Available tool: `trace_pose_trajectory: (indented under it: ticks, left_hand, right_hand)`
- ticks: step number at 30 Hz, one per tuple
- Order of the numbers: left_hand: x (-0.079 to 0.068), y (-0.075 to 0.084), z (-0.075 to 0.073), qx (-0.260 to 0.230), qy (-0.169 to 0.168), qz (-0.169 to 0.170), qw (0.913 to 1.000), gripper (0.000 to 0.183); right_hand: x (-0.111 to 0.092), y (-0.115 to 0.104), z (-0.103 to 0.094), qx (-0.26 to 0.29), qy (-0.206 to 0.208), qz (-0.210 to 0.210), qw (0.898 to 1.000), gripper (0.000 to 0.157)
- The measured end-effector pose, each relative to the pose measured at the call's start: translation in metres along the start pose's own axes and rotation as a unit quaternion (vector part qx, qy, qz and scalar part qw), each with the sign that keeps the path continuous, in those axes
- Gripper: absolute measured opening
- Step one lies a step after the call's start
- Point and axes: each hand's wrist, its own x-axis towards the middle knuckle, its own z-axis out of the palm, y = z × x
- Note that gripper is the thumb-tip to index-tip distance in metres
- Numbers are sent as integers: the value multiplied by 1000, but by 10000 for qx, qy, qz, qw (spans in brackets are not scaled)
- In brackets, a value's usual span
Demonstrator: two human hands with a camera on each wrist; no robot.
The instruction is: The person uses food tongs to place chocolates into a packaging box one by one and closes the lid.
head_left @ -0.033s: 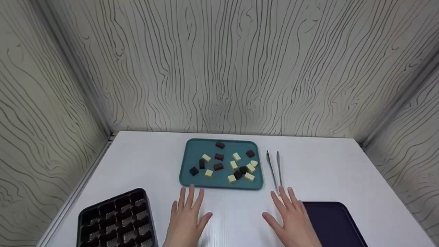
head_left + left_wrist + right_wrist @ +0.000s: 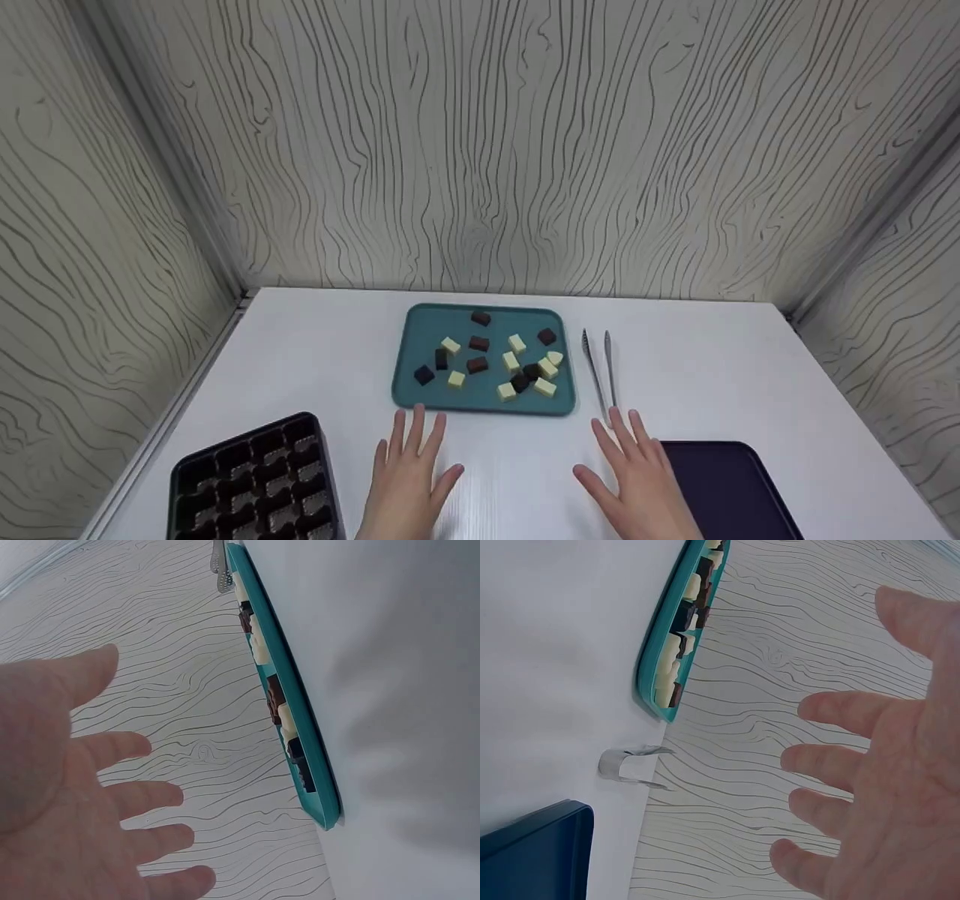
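Observation:
My left hand is held over the front of the white table with its fingers spread, gripping nothing. To its right, my right hand is spread the same way and holds nothing. Beyond both hands lies a teal tray with scattered chocolate pieces, some dark brown, some cream-white. Metal tongs lie just right of the tray, their bent end partly hidden behind the right fingertips in the head view. In the right wrist view the tongs' bent end shows.
A black tray divided into small compartments sits at the front left. At the front right is a dark blue tray, partly covered by the right hand. Wood-patterned panels stand behind and at both sides of the white table.

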Motion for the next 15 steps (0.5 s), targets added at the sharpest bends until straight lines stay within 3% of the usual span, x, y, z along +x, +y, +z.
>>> trace_pose_trajectory:
  ticks: [9,15]
  left_hand:
    - [-5,-7,-11,-79,216,106,9997,72]
    - [-10,-34,-28,415,250,85,9988,67]
  right_hand:
    - [0,-7,-1,4,186,-66,9998,82]
    - [8,2,-9,-294,391,-263,9985,79]
